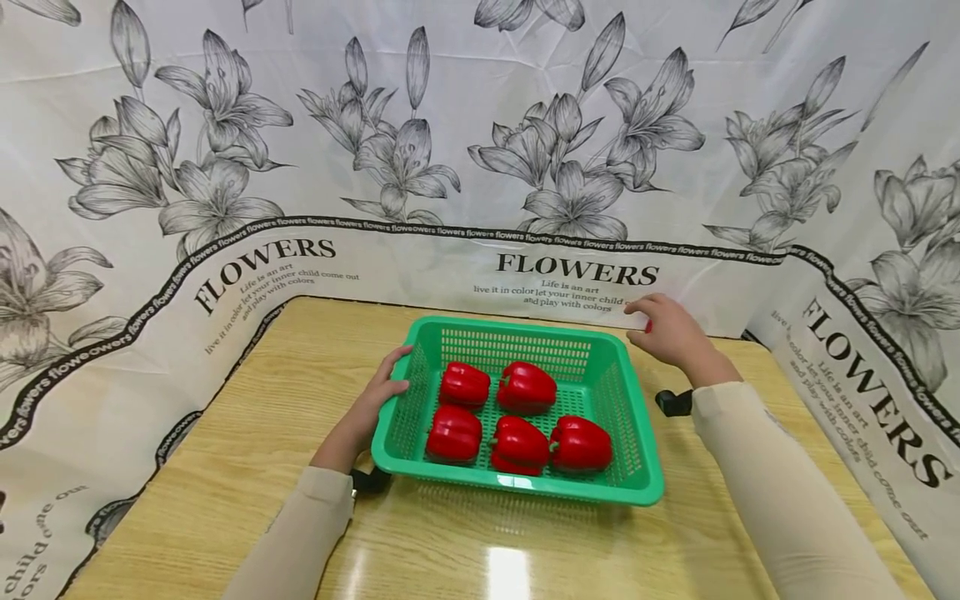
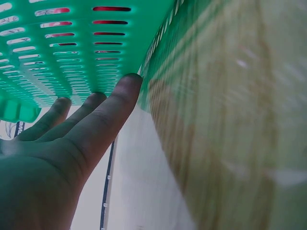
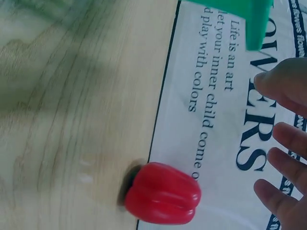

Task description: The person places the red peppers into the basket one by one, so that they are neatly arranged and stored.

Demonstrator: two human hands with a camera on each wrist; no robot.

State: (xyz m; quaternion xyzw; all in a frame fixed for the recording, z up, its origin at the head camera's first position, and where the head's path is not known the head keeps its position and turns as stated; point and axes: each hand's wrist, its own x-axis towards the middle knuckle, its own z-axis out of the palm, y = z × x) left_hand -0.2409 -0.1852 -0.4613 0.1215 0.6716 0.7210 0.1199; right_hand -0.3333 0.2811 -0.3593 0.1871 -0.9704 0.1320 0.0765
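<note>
Several red bell peppers lie inside a green plastic basket with slotted walls. My left hand grips the basket's left side, thumb over the rim. From the left wrist view, its fingers run along the outside of the slotted wall. Beyond the basket's back right corner, my right hand is held with its fingers spread and nothing in them. Another red bell pepper rests on the table near its back edge, apart from those fingers; in the head view the right hand hides most of it.
The basket stands on a light wood-grain table. A white curtain printed with flowers and lettering hangs along the back and both sides. Dark wrist-camera mounts stick out beside both wrists.
</note>
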